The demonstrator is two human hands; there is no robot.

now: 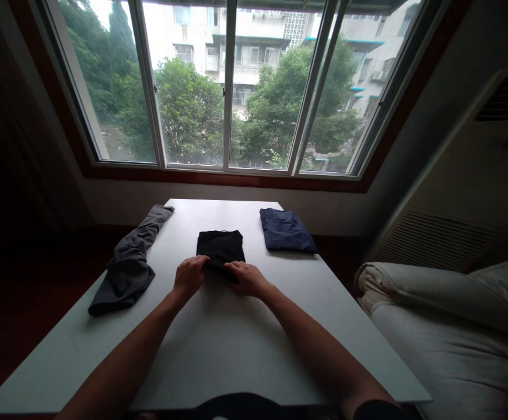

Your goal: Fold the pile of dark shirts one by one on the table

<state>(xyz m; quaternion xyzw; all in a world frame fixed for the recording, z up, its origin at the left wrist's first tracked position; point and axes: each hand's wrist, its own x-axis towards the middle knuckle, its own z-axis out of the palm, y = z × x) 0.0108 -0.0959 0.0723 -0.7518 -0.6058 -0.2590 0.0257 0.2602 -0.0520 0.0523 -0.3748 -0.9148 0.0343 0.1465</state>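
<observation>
A black folded garment lies in the middle of the white table. My left hand grips its near left corner, with thumb and fingers closed on the cloth. At the near right corner, my right hand is closed on the same garment. The near edge looks slightly raised between the two hands. Which kind of garment it is, I cannot tell.
A rumpled grey garment lies along the table's left edge. On the far right sits a folded navy garment. Beyond the table is a window; a pale sofa stands at the right.
</observation>
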